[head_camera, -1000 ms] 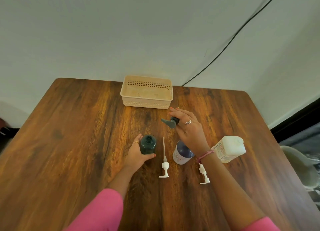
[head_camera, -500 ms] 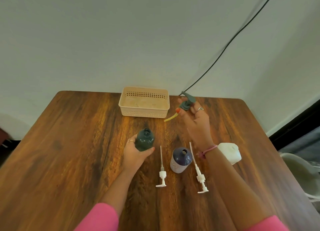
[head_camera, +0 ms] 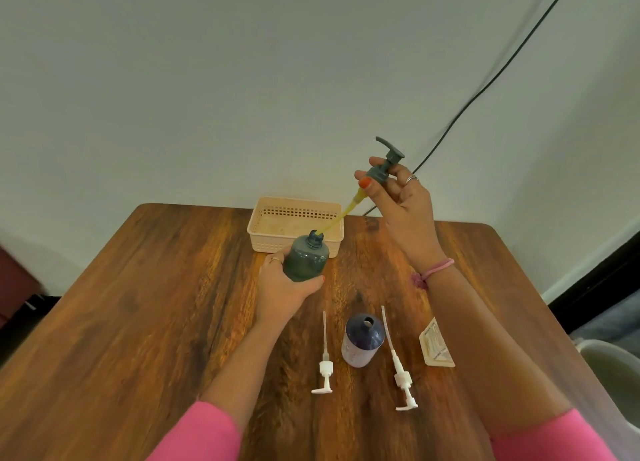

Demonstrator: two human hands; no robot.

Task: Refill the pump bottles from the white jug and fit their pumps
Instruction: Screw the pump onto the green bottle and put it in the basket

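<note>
My left hand (head_camera: pixel 280 287) grips a dark green bottle (head_camera: pixel 306 258) lifted off the table and tilted toward the basket. My right hand (head_camera: pixel 401 201) holds the green pump (head_camera: pixel 384 164) up high; its yellowish tube (head_camera: pixel 341 216) slants down, and its tip is at the bottle's open neck. A dark blue bottle (head_camera: pixel 363 339) stands open near me, between two white pumps (head_camera: pixel 325 360) (head_camera: pixel 398 367) lying flat. The white jug (head_camera: pixel 436 348) shows only as a labelled corner behind my right forearm.
A beige slotted basket (head_camera: pixel 294 206) sits at the far edge of the wooden table (head_camera: pixel 138 305). A black cable (head_camera: pixel 485 83) runs down the wall behind. A pale chair (head_camera: pixel 613 367) stands at the right, beside the table.
My right hand rose with the green pump, showing its yellow tube. My left hand lifted and tilted the green bottle toward the tube tip. The camera tilted up.
</note>
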